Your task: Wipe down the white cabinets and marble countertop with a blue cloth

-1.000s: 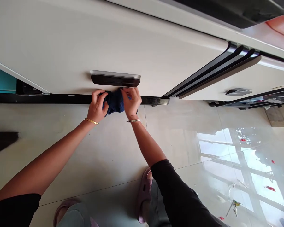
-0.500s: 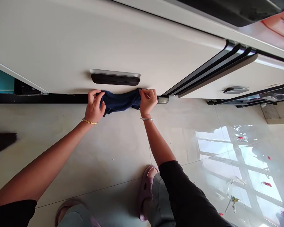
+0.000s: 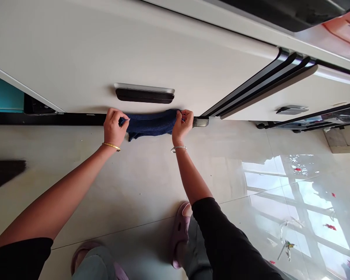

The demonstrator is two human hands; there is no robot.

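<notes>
Dark blue cloth (image 3: pixel 151 123), spread sideways, creased, lower edge uneven, held at both ends, below a black handle (image 3: pixel 145 96)

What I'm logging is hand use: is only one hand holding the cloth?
No, the left hand and right hand each pinch an end of the blue cloth.
</notes>
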